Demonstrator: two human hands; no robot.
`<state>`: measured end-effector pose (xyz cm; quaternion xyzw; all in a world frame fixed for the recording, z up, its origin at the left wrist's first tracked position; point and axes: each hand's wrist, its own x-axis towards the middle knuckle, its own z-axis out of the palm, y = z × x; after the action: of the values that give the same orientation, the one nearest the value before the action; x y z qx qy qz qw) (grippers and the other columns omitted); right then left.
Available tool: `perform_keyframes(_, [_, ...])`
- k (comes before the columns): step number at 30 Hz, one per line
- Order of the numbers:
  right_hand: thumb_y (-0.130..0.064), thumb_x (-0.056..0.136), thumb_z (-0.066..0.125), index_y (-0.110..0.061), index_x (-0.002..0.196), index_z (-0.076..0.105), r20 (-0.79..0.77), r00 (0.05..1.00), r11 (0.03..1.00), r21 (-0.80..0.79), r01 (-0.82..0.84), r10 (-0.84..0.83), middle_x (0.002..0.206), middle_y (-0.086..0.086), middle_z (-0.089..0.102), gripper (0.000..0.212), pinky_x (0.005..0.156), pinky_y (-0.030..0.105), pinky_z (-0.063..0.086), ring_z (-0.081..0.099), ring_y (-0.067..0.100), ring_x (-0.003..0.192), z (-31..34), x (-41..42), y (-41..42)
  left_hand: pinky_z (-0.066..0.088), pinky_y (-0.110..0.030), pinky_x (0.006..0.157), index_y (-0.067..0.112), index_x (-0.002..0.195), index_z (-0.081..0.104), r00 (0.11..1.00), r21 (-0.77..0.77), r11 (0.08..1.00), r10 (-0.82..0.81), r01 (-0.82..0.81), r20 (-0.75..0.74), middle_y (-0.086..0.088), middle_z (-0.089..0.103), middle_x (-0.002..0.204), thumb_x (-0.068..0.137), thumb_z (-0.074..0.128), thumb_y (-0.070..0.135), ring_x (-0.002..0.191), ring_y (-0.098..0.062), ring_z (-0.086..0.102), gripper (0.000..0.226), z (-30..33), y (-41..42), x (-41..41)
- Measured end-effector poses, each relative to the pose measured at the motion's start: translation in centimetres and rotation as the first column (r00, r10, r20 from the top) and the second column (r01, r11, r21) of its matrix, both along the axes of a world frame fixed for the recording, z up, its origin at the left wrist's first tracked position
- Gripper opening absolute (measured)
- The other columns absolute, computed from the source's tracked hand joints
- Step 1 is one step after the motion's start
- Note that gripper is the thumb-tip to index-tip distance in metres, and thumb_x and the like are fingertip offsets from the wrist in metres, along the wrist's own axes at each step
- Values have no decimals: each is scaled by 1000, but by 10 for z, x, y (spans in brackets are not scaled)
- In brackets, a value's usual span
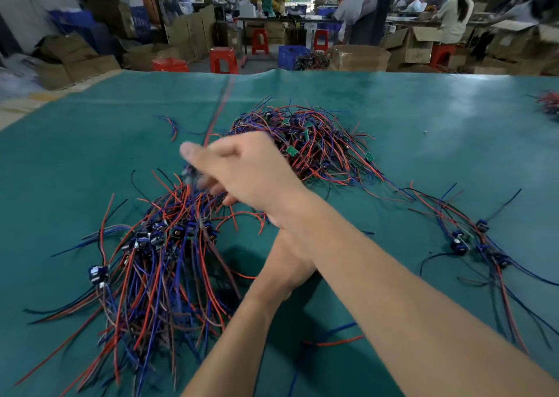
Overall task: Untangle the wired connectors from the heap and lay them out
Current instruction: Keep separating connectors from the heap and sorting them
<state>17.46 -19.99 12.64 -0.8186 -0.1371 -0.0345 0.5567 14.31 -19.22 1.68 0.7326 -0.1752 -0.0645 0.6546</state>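
The tangled heap of red, blue and black wired connectors (305, 142) lies at the middle back of the green table (90, 154). A spread bundle of laid-out connectors (157, 260) covers the near left. My right hand (242, 169) reaches across to the left above that bundle; its blurred fingers pinch a wired connector (190, 173) whose wires hang down into the bundle. My left hand (286, 265) lies under my right forearm, and its fingers are hidden.
A smaller group of connectors (472, 241) trails along the right side. A few loose wires (332, 340) lie near the front edge, and another red bundle (549, 104) sits at the far right. Behind the table stand red stools, cardboard boxes and people at benches.
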Motion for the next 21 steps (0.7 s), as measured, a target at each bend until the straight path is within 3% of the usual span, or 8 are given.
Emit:
perform_keyframes(2, [-52, 92, 67, -13, 73, 77, 40, 999, 950, -311, -13, 27, 62, -4, 72, 44, 66, 26, 52, 68, 15, 63, -5, 17, -4, 55, -27, 69, 3, 82, 68, 1000, -14, 1000, 10, -10, 10, 2, 71, 74, 73, 51, 6, 70, -6, 59, 19, -3, -1, 1])
perform_keyframes(5, [-38, 87, 71, -24, 81, 79, 159, 983, 851, -498, 165, -97, 71, -9, 72, 18, 75, 25, 50, 68, 13, 76, -9, 45, -40, 40, -18, 43, 0, 86, 65, 996, -14, 1000, -25, 23, -81, 3, 65, 59, 89, 53, -3, 45, -6, 51, 13, 0, -7, 3])
perform_keyframes(7, [-24, 84, 68, -26, 87, 79, 171, 948, 784, -532, 319, -269, 91, -3, 78, 12, 89, 30, 54, 70, 22, 93, -15, 64, -76, 38, -18, 40, 6, 90, 64, 994, -9, 999, -40, 39, -106, -3, 67, 63, 94, 53, -1, 46, -9, 51, 14, -1, -7, 5])
perform_keyframes(9, [-12, 80, 62, -25, 92, 79, 185, 885, 696, -558, 453, -428, 105, 4, 77, 24, 93, 33, 53, 69, 29, 103, -25, 80, -114, 38, -18, 41, 7, 91, 64, 993, -12, 999, -49, 48, -106, -5, 67, 65, 94, 52, -1, 47, -10, 52, 14, -1, -7, 6])
perform_keyframes(12, [-6, 82, 58, -23, 100, 79, 161, 863, 604, -653, 457, -479, 116, 7, 75, 32, 95, 33, 50, 65, 31, 111, -45, 94, -160, 40, -19, 42, 6, 92, 64, 992, -26, 999, -45, 42, -119, -8, 67, 67, 93, 53, -1, 48, -12, 54, 14, -1, -7, 6])
perform_keyframes(16, [-12, 88, 58, -25, 112, 77, 29, 850, 619, -672, 406, -526, 125, 5, 72, 33, 93, 28, 48, 63, 30, 115, -71, 100, -190, 40, -18, 41, 4, 93, 64, 990, -32, 999, -45, 41, -137, -7, 66, 65, 94, 52, -1, 48, -10, 53, 13, -2, -8, 7])
perform_keyframes(18, [-16, 89, 61, -26, 116, 76, 35, 830, 638, -621, 455, -557, 126, 5, 71, 32, 92, 28, 47, 62, 31, 117, -76, 102, -196, 39, -18, 42, 3, 94, 64, 989, -29, 999, -42, 39, -142, -6, 67, 65, 95, 52, 0, 48, -10, 54, 12, -1, -8, 6])
perform_keyframes(21, [-14, 85, 65, -26, 103, 81, 100, 787, 662, -483, 574, -609, 115, 0, 76, 27, 85, 22, 41, 63, 28, 113, -74, 102, -199, 39, -18, 42, 1, 95, 65, 988, -28, 999, -39, 35, -147, -6, 67, 66, 94, 52, 0, 48, -10, 54, 12, -1, -7, 6])
